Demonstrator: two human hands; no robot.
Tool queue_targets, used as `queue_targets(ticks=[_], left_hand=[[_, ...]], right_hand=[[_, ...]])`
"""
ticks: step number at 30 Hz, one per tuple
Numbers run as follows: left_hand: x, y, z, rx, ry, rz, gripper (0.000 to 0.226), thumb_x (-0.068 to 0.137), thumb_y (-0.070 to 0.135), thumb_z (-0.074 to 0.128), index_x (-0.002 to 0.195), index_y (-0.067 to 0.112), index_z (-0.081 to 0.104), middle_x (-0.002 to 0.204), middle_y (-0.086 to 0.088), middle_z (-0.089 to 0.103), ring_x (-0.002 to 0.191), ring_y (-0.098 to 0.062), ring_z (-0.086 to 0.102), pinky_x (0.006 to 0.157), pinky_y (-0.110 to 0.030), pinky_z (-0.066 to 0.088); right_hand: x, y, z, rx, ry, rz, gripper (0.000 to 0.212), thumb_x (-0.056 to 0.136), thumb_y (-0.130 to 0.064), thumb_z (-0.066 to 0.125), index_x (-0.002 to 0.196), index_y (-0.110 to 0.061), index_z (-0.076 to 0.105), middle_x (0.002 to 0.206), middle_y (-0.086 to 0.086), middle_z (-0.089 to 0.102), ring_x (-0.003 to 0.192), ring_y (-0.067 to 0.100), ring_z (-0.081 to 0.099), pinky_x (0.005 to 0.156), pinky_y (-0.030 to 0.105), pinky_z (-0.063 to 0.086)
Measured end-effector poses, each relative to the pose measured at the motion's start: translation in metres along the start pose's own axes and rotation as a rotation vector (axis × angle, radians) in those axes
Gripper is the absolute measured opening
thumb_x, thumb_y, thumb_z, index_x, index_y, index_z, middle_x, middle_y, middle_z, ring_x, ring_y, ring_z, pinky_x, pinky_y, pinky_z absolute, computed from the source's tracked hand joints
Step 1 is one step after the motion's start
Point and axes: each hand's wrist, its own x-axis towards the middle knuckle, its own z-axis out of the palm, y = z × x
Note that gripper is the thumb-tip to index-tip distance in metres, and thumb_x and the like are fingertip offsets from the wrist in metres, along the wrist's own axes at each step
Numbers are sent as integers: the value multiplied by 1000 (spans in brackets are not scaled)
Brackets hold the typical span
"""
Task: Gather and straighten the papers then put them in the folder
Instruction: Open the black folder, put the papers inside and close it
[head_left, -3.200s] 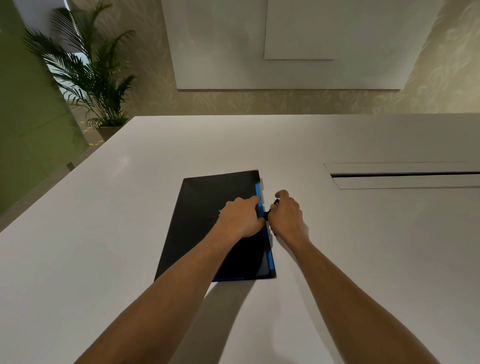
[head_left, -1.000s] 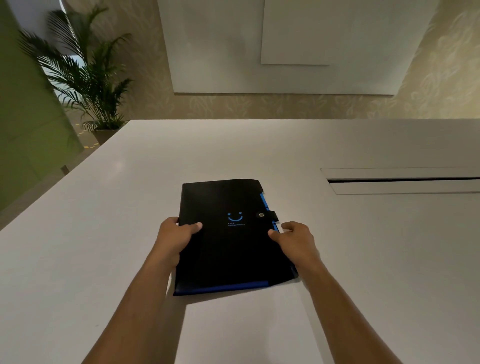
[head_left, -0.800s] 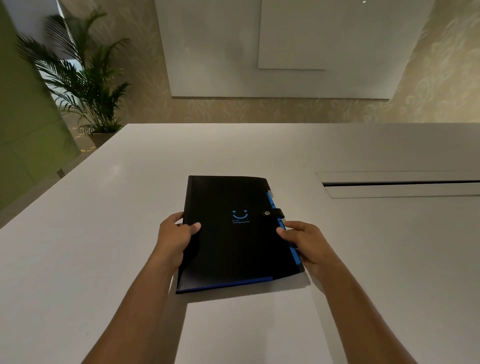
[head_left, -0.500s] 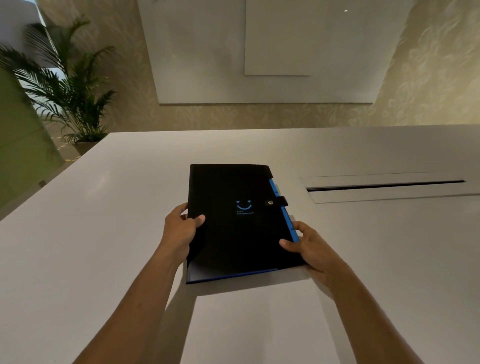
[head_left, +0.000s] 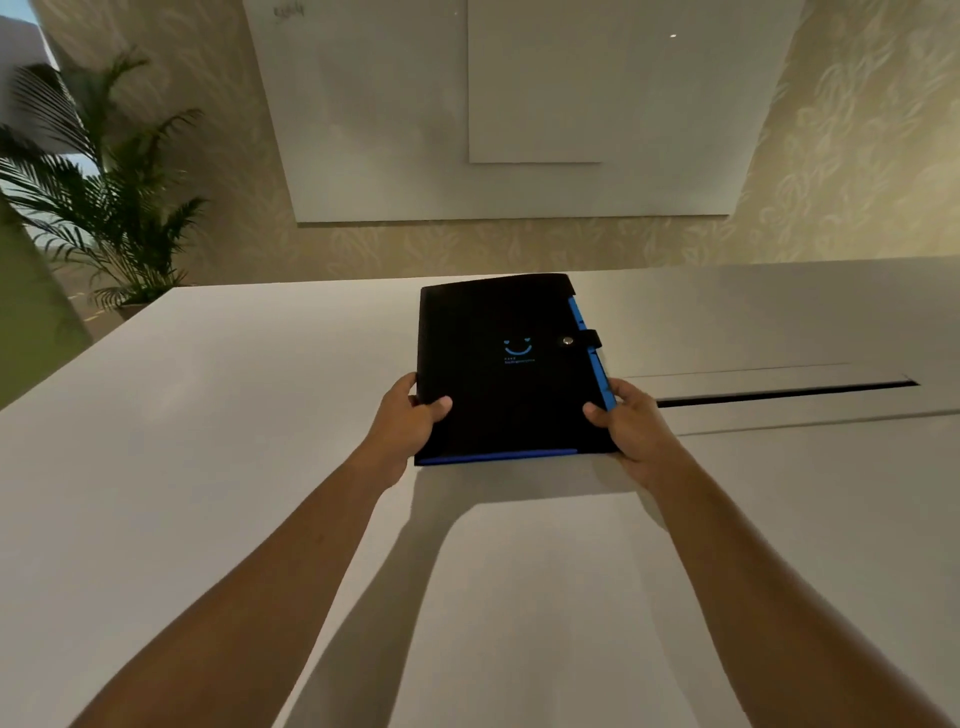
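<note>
Head view shows the black folder (head_left: 506, 364) held up off the white table (head_left: 182, 467), its far end tipped higher than the near one, so the cover with the blue smile mark faces the person. The left hand (head_left: 402, 426) clamps the left edge near the lower corner, thumb across the cover and fingers hidden beneath; the right hand (head_left: 631, 423) pinches the right edge just below the strap (head_left: 589, 339), thumb on top beside the blue tabs. A grip low on both sides keeps the folder level and balanced (and leaves the snap (head_left: 568, 341) uncovered). The strap is buttoned shut, and no loose papers lie on the table, so they are probably inside already. The task looks almost finished.
</note>
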Motion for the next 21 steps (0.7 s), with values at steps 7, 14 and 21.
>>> queue_targets(ticks=[7,14,21], left_hand=[[81,-1,24,284,111,122,55,98,28,51,148,19,29,146,-11,44,129,-32,48,103,-45,46],[157,-28,27,481,175,154,47,97,30,53,141,18,39,140,-13,49,123,-33,52,101,-43,47],[195,-52,31,805,283,249,36,95,39,53,123,17,54,116,-9,63,102,-26,61,78,-33,47]], right_hand=[[93,-4,12,-164,24,-46,22,94,-2,59,109,-18,60,112,14,68,100,27,67,91,43,57],[167,17,36,-424,68,-65,32,94,-15,61,126,-14,55,98,5,63,88,21,64,83,37,57],[201,33,47,-654,143,-139,13,92,-12,55,104,-8,53,89,6,56,63,10,49,49,21,35]])
